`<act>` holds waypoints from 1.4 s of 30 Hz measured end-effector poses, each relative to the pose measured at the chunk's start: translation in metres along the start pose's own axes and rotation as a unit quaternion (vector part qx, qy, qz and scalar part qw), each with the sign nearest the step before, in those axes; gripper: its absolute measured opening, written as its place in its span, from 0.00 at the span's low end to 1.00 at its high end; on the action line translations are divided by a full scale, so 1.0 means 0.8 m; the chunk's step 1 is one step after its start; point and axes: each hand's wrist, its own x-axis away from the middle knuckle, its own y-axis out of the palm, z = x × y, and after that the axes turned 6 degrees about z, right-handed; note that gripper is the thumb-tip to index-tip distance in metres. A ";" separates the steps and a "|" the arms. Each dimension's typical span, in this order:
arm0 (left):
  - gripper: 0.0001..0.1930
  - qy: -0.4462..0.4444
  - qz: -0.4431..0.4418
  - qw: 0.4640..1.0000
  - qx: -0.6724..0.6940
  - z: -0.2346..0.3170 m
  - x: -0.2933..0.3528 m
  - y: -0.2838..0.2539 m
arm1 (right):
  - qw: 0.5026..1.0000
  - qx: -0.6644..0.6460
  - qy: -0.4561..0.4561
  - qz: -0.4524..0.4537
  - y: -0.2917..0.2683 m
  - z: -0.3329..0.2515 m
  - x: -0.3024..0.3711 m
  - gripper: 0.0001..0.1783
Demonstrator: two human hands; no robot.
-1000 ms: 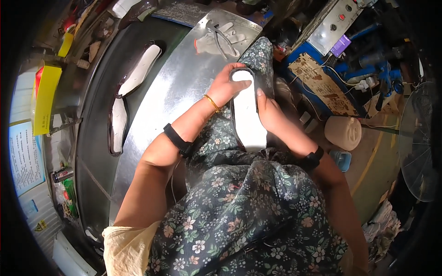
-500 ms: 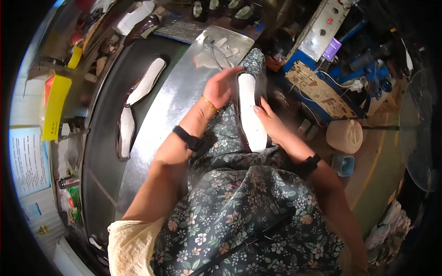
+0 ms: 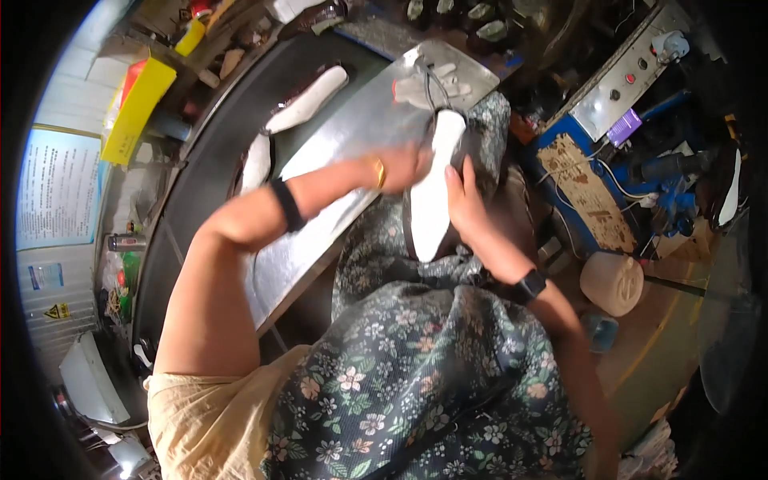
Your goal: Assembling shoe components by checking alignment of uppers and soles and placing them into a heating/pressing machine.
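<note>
A shoe (image 3: 434, 192) lies sole side up over my lap, its long white bottom facing me and a dark upper showing along the edges. My right hand (image 3: 472, 200) grips it from the right, thumb laid along the white bottom. At the shoe's left edge is my left hand (image 3: 402, 166), blurred, so its fingers do not show clearly. Just beyond the shoe's far end, a pair of grey looped handles (image 3: 434, 90) and a pale work glove (image 3: 410, 92) lie on the metal tabletop (image 3: 352, 132).
Two more white-bottomed shoes, a far one (image 3: 310, 100) and a nearer one (image 3: 256, 164), lie on the dark belt (image 3: 232, 108) at left. A blue machine with a control panel (image 3: 620, 92) stands at right. On the floor below it is a beige jug (image 3: 612, 282).
My left hand has come down from the shoe's far end to its left side, the elbow swinging outward. My right hand still holds the shoe. The whole view has turned, shifting the surroundings.
</note>
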 end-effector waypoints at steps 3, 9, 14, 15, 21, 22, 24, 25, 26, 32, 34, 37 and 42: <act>0.25 -0.348 0.017 0.936 0.050 0.085 0.019 0.002 | 0.999 -0.006 0.015 0.035 0.006 0.005 0.011 0.38; 0.34 -0.248 0.213 0.923 0.205 0.050 0.022 0.040 | 0.990 0.068 -0.095 0.073 0.004 0.018 -0.003 0.37; 0.50 -0.339 -0.032 0.820 0.461 -0.022 -0.042 -0.026 | 0.981 -0.058 0.182 -0.020 -0.072 -0.045 -0.068 0.37; 0.51 -0.340 0.002 0.831 0.440 -0.023 -0.069 -0.025 | 0.976 -0.110 0.188 -0.008 -0.079 -0.030 -0.108 0.37; 0.26 -0.172 -0.011 0.979 -0.112 0.013 -0.122 -0.037 | 0.923 0.342 -0.147 0.098 -0.038 -0.036 -0.170 0.24; 0.26 -0.175 -0.013 0.978 -0.113 0.009 -0.114 -0.036 | 0.900 0.392 -0.157 0.111 -0.019 -0.045 -0.152 0.21; 0.23 -0.199 -0.019 0.975 -0.092 0.014 -0.111 -0.034 | 0.932 0.263 -0.230 0.097 -0.021 -0.032 -0.153 0.20; 0.24 -0.173 -0.020 0.982 -0.080 0.017 -0.103 -0.032 | 0.947 0.173 -0.264 0.062 -0.027 -0.020 -0.161 0.20; 0.26 -0.156 -0.015 0.985 -0.070 0.015 -0.086 -0.034 | 0.946 0.171 -0.269 0.060 -0.023 -0.026 -0.161 0.20; 0.46 -0.217 0.031 0.822 0.526 0.087 0.066 0.017 | 0.964 -0.254 0.060 -0.056 -0.029 -0.054 -0.156 0.23; 0.45 -0.261 0.094 0.735 0.619 0.092 0.062 0.047 | 0.957 -0.270 0.062 -0.086 -0.024 -0.057 -0.160 0.19; 0.40 -0.248 0.098 0.600 0.754 0.089 0.033 0.040 | 0.971 -0.221 0.073 -0.060 -0.044 -0.033 -0.199 0.26; 0.29 -0.278 0.136 0.577 0.755 0.033 0.061 -0.020 | 0.983 0.095 -0.143 0.060 -0.200 -0.101 -0.208 0.25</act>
